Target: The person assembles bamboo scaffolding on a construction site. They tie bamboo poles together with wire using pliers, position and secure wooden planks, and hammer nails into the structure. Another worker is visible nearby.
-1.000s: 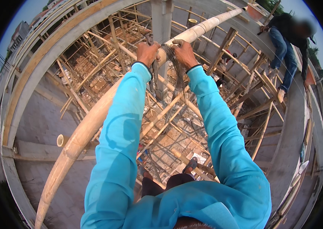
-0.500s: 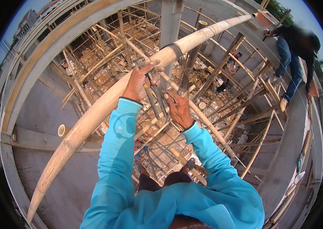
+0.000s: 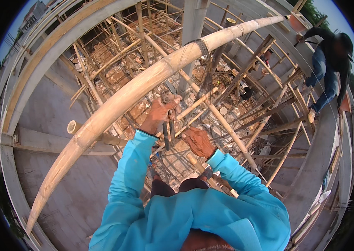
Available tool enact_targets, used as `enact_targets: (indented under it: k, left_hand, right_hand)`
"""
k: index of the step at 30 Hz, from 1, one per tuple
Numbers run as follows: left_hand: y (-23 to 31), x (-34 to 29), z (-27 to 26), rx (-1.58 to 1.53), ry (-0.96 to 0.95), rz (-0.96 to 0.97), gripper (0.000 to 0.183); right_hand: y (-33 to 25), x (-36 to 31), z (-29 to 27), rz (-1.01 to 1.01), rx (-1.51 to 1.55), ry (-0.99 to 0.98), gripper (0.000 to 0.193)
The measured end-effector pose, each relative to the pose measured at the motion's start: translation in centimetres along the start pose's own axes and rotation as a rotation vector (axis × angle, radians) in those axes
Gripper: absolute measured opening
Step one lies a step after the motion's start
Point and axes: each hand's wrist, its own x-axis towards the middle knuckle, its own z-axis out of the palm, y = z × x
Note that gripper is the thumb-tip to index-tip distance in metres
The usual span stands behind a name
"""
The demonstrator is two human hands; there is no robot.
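My left hand (image 3: pixel 160 113) is closed around a pair of pincers (image 3: pixel 166 136), its two dark handles pointing down and its metal head partly hidden by the fingers. Beside it, to the right and a little lower, my right hand (image 3: pixel 199 142) has its fingers curled in; whatever they may hold is hidden. A thick, pale bamboo pole (image 3: pixel 135 87) runs diagonally beyond both hands, apart from them. Over the pole hangs a bundle of thin dark wire (image 3: pixel 208 79), up and to the right of my left hand.
A thinner bamboo pole (image 3: pixel 227 124) crosses under the thick one. Bamboo and timber scaffolding stands over rubble far below, around a concrete column (image 3: pixel 193 25). At right, another person (image 3: pixel 331 54) perches on a concrete beam (image 3: pixel 310 167); one more person (image 3: pixel 264 62) is lower down.
Both hands have come down and away from the thick pole, the pincers moving with my left hand. My right hand has shifted slightly right. The wire bundle still hangs on the pole.
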Motion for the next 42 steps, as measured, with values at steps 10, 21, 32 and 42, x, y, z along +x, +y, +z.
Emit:
enact_targets:
  k: [10, 21, 32, 42]
  left_hand:
    - [2.1, -3.1, -2.4, -0.131, 0.232, 0.302, 0.030]
    - [-3.7, -11.8, -3.0, 0.003, 0.264, 0.234, 0.025]
    - [-6.2, -16.0, -4.9, 0.080, 0.361, 0.230, 0.017]
    - [-4.5, -15.4, -3.2, -0.143, 0.370, 0.213, 0.028]
  right_hand:
    - [-1.4, -6.9, 5.4, 0.041, 0.068, -0.186, 0.021]
    - [-7.0, 10.5, -0.1, 0.289, 0.858, -0.013, 0.055]
    - [-11.4, 10.7, 4.8, 0.210, 0.755, 0.010, 0.023]
    - [-10.7, 16.8, -0.9, 0.189, 0.974, 0.199, 0.060]
